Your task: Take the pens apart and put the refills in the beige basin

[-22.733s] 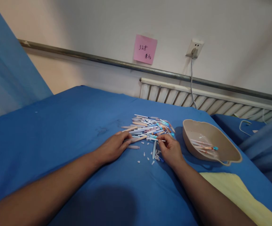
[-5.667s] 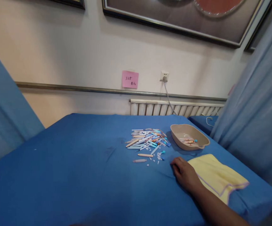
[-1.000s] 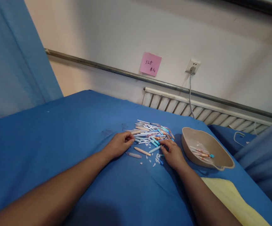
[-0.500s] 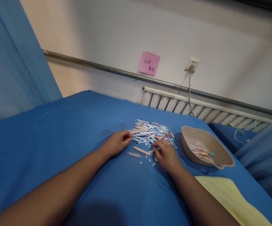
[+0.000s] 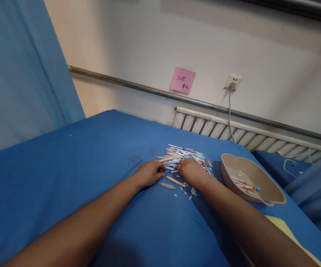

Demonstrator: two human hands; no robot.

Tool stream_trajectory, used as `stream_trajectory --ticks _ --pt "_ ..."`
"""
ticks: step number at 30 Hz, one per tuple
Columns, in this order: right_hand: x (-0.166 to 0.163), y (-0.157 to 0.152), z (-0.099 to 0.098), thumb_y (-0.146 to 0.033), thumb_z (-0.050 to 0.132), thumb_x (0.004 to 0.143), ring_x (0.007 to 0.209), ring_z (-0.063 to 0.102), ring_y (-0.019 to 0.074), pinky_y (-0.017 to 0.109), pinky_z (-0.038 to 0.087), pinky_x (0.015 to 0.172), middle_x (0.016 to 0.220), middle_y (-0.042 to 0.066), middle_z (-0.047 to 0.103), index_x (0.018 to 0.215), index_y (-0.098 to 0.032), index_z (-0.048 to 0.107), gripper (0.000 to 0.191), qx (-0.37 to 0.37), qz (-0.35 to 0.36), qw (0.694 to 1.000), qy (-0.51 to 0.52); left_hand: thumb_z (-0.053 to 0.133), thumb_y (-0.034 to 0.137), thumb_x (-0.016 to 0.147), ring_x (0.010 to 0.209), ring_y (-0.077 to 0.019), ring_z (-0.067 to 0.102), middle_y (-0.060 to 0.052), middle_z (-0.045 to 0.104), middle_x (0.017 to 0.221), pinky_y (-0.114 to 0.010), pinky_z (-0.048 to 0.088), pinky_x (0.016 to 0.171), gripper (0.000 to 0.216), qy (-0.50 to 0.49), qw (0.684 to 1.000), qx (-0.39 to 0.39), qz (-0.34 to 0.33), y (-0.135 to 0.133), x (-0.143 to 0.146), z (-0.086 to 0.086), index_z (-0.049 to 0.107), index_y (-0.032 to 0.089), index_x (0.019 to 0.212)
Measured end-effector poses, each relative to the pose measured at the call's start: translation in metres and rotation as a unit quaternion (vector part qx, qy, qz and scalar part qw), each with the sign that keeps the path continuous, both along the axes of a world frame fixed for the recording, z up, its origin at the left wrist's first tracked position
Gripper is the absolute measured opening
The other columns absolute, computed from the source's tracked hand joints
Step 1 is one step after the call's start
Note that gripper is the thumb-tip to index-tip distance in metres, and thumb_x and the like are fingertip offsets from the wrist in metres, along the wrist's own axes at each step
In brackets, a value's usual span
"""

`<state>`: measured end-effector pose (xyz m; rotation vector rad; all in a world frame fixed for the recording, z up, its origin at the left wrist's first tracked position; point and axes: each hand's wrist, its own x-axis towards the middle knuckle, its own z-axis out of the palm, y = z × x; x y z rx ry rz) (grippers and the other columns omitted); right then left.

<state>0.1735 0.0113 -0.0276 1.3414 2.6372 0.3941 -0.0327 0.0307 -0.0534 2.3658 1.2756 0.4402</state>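
A heap of pens and slim white sticks [image 5: 174, 154] in pale blue, orange and white lies on the blue sheet. At its left edge rests my left hand [image 5: 150, 173], fingers curled in; whatever they may hold is hidden. My right hand [image 5: 193, 172] reaches over the front of the heap with its fingers bent down onto it, the fingertips partly hidden. A light orange pen barrel [image 5: 176, 181] and a greyish see-through barrel [image 5: 167, 185] lie apart, just in front of the hands. Small white pieces [image 5: 193, 191] are scattered beside my right wrist.
Right of the heap stands a beige basin [image 5: 273, 185] with several pens [image 5: 245, 184] inside. A yellow cloth [image 5: 281, 226] is partly behind my right forearm. Behind the bed are a radiator [image 5: 210, 124], a metal rail [image 5: 138, 87] and a plugged socket [image 5: 232, 81]. A blue curtain [image 5: 32, 66] hangs left.
My right hand has moved from the loose white pieces up and left onto the heap, closer to my left hand. The whole view has shifted slightly.
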Motion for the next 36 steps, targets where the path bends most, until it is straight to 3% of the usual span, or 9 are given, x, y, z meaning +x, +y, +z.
stream_trajectory --ticks 17,24,31,36 --pt "-0.011 -0.006 -0.005 -0.013 0.045 0.089 0.091 0.058 0.0222 0.033 0.036 0.079 0.093 0.012 0.065 0.096 -0.013 0.061 0.017 0.011 -0.006 1.0 0.024 0.059 0.022 0.073 0.067 -0.0164 0.057 -0.001 0.067 0.074 -0.023 0.035 0.059 0.012 -0.047 0.999 -0.007 0.009 -0.001 -0.002 -0.001 0.069 0.022 0.078" --pt "-0.01 -0.013 -0.006 -0.02 0.046 0.091 0.092 0.055 0.0229 0.035 0.035 0.08 0.094 0.01 0.063 0.094 -0.015 0.06 0.016 0.032 0.019 0.999 0.036 0.055 0.02 0.076 0.073 -0.0165 0.056 -0.002 0.064 0.079 -0.024 0.038 0.065 0.011 -0.06 0.998 0.013 0.012 -0.003 -0.003 0.009 0.066 0.02 0.077" --pt "0.003 -0.042 0.003 -0.015 0.046 0.089 0.094 0.052 0.0216 0.034 0.034 0.082 0.102 0.009 0.06 0.106 -0.02 0.059 0.022 0.091 -0.05 0.988 0.114 0.047 0.027 0.083 0.077 -0.0164 0.055 -0.001 0.062 0.083 -0.024 0.04 0.069 0.016 -0.133 0.991 0.029 -0.009 -0.021 0.002 0.03 0.061 0.02 0.084" --pt "0.015 -0.055 -0.015 -0.015 0.043 0.09 0.084 0.055 0.0171 0.026 0.04 0.073 0.099 0.007 0.058 0.111 -0.023 0.059 0.028 0.076 -0.085 0.965 0.238 0.049 0.024 0.081 0.078 -0.0164 0.055 -0.001 0.063 0.082 -0.024 0.04 0.07 0.015 -0.17 0.985 0.034 -0.029 -0.032 0.011 0.03 0.062 0.019 0.083"
